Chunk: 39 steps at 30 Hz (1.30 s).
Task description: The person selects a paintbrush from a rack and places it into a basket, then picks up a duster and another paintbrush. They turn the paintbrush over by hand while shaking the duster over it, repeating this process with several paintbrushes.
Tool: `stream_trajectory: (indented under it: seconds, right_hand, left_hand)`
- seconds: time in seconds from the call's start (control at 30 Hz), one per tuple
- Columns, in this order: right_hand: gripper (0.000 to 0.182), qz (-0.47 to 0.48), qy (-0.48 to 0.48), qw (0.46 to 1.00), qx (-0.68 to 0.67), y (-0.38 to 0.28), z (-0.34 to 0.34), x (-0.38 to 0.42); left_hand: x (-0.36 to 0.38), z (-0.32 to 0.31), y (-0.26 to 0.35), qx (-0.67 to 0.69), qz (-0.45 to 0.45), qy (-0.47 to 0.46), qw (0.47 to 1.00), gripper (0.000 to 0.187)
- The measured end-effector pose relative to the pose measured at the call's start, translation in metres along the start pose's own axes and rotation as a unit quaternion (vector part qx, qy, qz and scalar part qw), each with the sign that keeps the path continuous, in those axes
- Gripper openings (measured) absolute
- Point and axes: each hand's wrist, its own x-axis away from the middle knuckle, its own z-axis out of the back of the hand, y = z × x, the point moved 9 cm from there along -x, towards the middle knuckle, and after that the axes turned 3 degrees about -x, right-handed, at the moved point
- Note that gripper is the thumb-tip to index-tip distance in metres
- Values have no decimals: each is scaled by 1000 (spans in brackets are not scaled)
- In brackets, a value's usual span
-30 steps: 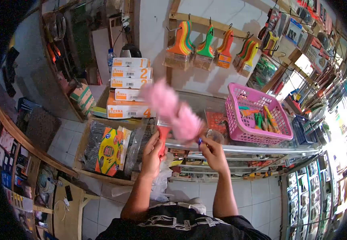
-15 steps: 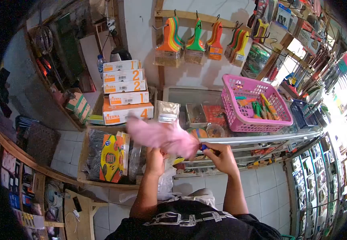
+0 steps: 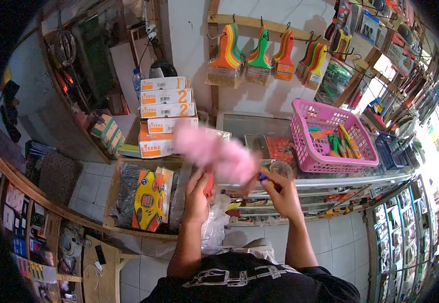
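A pink fluffy duster [image 3: 217, 154], smeared by motion, spans the space in front of me, over the edge of the glass counter. My right hand [image 3: 283, 194] is closed round its blue handle end [image 3: 263, 177]. In my left hand [image 3: 195, 194] is a red-orange handle [image 3: 209, 185], perhaps of a paintbrush; the duster hides its upper part. The duster's pink head lies just above and in front of my left hand.
White and orange Eterna boxes [image 3: 166, 111] are stacked behind the duster at left. A pink basket [image 3: 325, 162] with paintbrushes stands on the glass counter [image 3: 237, 122]. Paintbrushes [image 3: 226, 58] hang on the wall. A yellow and red box [image 3: 149, 202] sits in a wooden tray at left.
The duster has swung upward and shows more blur. My left hand's red-orange handle is now more visible. The whole view has shifted slightly.
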Motion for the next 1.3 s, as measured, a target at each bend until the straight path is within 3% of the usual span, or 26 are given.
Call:
stream_trajectory:
  seconds: [0.03, 0.13, 0.17, 0.27, 0.37, 0.47, 0.5, 0.6, 0.8, 0.83, 0.97, 1.1, 1.2, 1.3]
  right_hand:
    - [33, -66, 18, 998, -7, 6, 0, 0]
    - [32, -14, -99, 995, 11, -1, -13, 0]
    - [30, 82, -98, 992, 4, -5, -15, 1]
    - [30, -40, 34, 998, -40, 17, 3, 3]
    - [32, -75, -77, 994, 34, 15, 1, 7]
    - [32, -3, -19, 1000, 23, 8, 13, 8]
    - [30, -7, 49, 999, -21, 9, 18, 9]
    - [31, 15, -31, 999, 25, -2, 13, 10]
    - [32, -12, 34, 999, -31, 21, 21, 12]
    - [32, 7, -29, 999, 12, 24, 18, 13]
    - [31, -55, 40, 997, -27, 22, 25, 13]
    - [32, 17, -54, 998, -8, 9, 9, 12]
    - [31, -60, 61, 995, -58, 32, 18, 14]
    - [30, -65, -31, 997, 9, 24, 11, 18]
  left_hand:
    - [2, -7, 9, -1, -14, -6, 1000, 27]
    - [-3, 7, -2, 0, -10, 29, 1000, 29]
    - [-4, 9, -5, -6, -6, 28, 1000, 29]
    - [-6, 2, -5, -20, -8, 14, 1000, 28]
    - [-5, -12, 0, -29, -11, -2, 1000, 31]
    - [-13, 3, -26, -72, -2, 45, 996, 29]
    - [-8, -25, -2, -76, -39, -68, 994, 30]
    - [-7, -27, -6, -74, -27, -52, 996, 31]
    - [-6, -27, -1, -78, -46, -49, 995, 38]
    - [-12, -12, -18, -74, -45, -35, 996, 39]
    - [-2, -28, -3, -69, -29, -46, 996, 33]
    - [-5, -24, -8, -53, -46, -25, 997, 37]
    - [-3, -30, -4, -67, -54, -73, 994, 43]
    - [1, -26, -11, -62, -46, 1, 997, 37]
